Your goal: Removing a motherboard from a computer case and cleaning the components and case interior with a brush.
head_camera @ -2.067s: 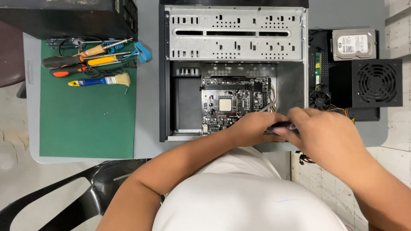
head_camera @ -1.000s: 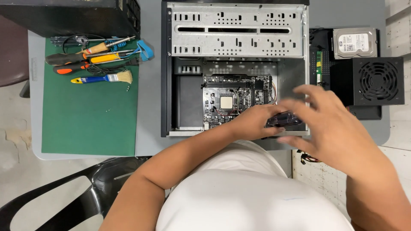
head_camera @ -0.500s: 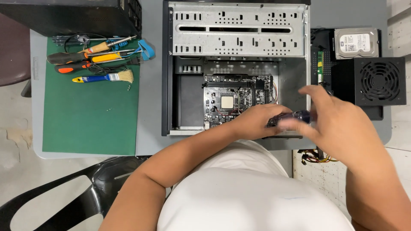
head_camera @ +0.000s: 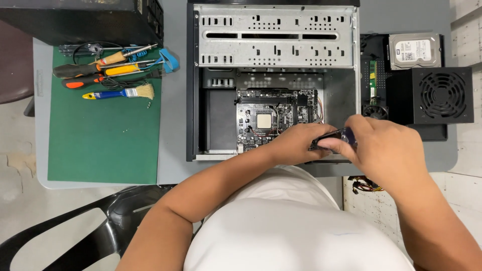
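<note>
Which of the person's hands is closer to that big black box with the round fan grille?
Right. The right hand lies just below-left of the fan box; the left hand sits farther left, over the open case.

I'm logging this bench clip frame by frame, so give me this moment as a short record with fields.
left hand: touches the small dark part, over the case's lower right corner
right hand: grips the small dark part
open computer case: motherboard inside
green mat: screwdrivers and brush at its top
right of case: hard drive, power supply
</note>
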